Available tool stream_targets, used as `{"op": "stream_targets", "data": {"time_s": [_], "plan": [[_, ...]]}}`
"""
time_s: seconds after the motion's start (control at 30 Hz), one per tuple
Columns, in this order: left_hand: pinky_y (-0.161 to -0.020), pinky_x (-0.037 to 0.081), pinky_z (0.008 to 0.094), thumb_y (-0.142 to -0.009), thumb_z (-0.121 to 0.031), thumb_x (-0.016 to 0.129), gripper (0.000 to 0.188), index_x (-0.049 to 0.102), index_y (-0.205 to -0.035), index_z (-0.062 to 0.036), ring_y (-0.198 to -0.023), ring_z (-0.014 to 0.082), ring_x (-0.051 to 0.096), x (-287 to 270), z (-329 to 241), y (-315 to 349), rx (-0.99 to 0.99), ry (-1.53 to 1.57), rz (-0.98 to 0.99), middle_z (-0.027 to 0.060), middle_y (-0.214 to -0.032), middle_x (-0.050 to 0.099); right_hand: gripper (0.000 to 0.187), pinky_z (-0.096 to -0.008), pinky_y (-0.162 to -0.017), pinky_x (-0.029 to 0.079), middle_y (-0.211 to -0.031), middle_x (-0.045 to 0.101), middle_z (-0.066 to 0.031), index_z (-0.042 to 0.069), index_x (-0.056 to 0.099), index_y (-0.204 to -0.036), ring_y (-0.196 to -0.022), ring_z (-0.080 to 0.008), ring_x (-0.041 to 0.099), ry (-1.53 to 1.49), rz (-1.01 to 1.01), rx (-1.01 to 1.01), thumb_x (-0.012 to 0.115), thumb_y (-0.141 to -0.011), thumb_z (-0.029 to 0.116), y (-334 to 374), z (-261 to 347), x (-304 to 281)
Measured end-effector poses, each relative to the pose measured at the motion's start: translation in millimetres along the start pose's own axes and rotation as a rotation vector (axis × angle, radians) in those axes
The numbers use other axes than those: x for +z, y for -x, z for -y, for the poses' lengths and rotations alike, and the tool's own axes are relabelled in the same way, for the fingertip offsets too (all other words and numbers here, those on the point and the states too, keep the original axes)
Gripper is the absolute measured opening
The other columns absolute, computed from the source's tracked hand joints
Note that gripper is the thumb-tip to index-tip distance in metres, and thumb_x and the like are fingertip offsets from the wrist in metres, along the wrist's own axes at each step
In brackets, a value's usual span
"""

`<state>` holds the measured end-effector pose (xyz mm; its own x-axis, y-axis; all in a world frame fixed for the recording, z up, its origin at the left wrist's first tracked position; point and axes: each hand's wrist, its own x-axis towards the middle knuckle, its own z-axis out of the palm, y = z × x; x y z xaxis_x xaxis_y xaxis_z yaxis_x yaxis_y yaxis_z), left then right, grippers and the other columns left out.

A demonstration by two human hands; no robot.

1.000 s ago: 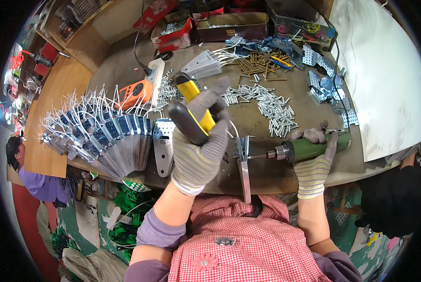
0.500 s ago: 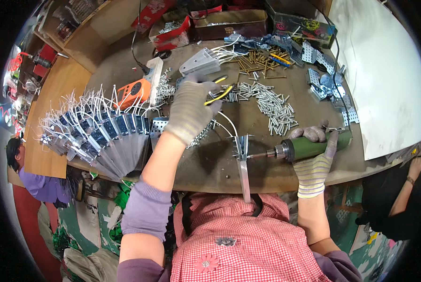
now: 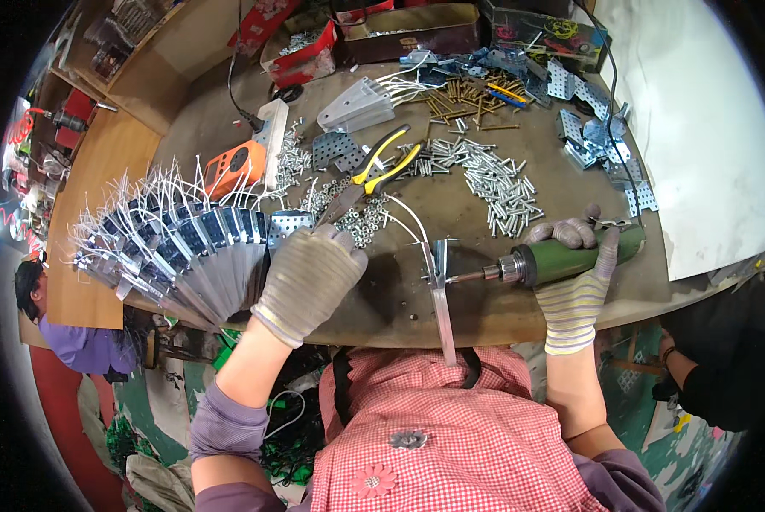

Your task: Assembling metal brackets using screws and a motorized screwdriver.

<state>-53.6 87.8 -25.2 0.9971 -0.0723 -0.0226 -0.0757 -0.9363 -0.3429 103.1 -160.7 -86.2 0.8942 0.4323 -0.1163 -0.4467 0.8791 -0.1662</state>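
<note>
My right hand (image 3: 570,277), in a striped grey glove, is wrapped round a green power screwdriver (image 3: 553,258). Its bit points left and meets, or nearly meets, a narrow metal piece (image 3: 442,299) with white wires that juts over the table's front edge. My gloved left hand (image 3: 310,275) is palm down beside a heap of small nuts (image 3: 361,224), fingers curled under; what they hold, if anything, is hidden. Just beyond it, pliers (image 3: 374,173) with yellow and black handles lie across the nuts, jaws toward that hand. A perforated plate (image 3: 288,226) touches the area left of the nuts.
Many wired metal pieces (image 3: 190,247) stand fanned out at left. Silver screws (image 3: 497,183) and brass-coloured screws (image 3: 468,96) lie further back, with perforated plates (image 3: 583,141) at right. An orange device (image 3: 233,168) sits by a power strip (image 3: 273,136). Other people are at both sides.
My left hand has come back toward me and left, from over the pliers to the near side of the nuts. The pliers now lie uncovered. My right hand and screwdriver have barely shifted.
</note>
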Motion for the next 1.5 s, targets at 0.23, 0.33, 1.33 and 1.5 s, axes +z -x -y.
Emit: {"op": "stream_targets", "data": {"time_s": [0.23, 0.33, 1.33, 1.5], "plan": [[-0.068, 0.05, 0.0327, -0.072, -0.013, 0.068, 0.013, 0.062, -0.081, -0.0064, -0.078, 0.0226, 0.063, -11.6, -9.7, -7.4, -0.098, 0.501, -0.037, 0.0064, -0.08, 0.063, 0.039, -0.0408, -0.092, 0.04, -0.074, 0.036, 0.007, 0.016, 0.055, -0.117, -0.072, -0.0103, 0.04, -0.105, 0.003, 0.033, 0.068, -0.086, 0.036, -1.7, 3.5, -4.5], [-0.066, 0.049, 0.0289, -0.071, -0.008, 0.07, 0.015, 0.062, -0.083, -0.0046, -0.072, 0.0189, 0.062, -9.6, -42.0, 0.3, -0.319, 1.188, -0.237, 0.0046, -0.08, 0.064, 0.039, -0.0406, -0.092, 0.039, -0.074, 0.035, 0.0071, 0.016, 0.055, -0.117, -0.072, -0.0103, 0.04, -0.101, 0.013, 0.042, 0.068, -0.086, 0.036, -1.3, 2.0, -3.5], [-0.068, 0.049, 0.027, -0.073, -0.006, 0.069, 0.013, 0.062, -0.084, -0.0059, -0.071, 0.0148, 0.06, 12.1, -77.9, -8.5, -0.373, 1.256, -0.624, 0.003, -0.078, 0.064, 0.062, -0.0515, -0.102, 0.031, -0.091, 0.052, -0.0008, 0.014, 0.057, -0.117, -0.092, -0.0234, 0.05, 0.003, 0.156, 0.056, 0.05, -0.083, 0.066, 2.8, 5.4, 10.5], [-0.069, 0.049, 0.0266, -0.073, -0.007, 0.07, 0.013, 0.062, -0.084, -0.006, -0.072, 0.0147, 0.06, 10.2, -77.8, -9.6, -0.361, 1.257, -0.623, 0.0031, -0.079, 0.064, 0.06, -0.0498, -0.098, 0.036, -0.084, 0.048, 0.0036, 0.015, 0.054, -0.114, -0.086, -0.0188, 0.05, 0.057, 0.266, 0.031, 0.058, -0.081, 0.065, -1.1, 3.5, -1.7]]}}
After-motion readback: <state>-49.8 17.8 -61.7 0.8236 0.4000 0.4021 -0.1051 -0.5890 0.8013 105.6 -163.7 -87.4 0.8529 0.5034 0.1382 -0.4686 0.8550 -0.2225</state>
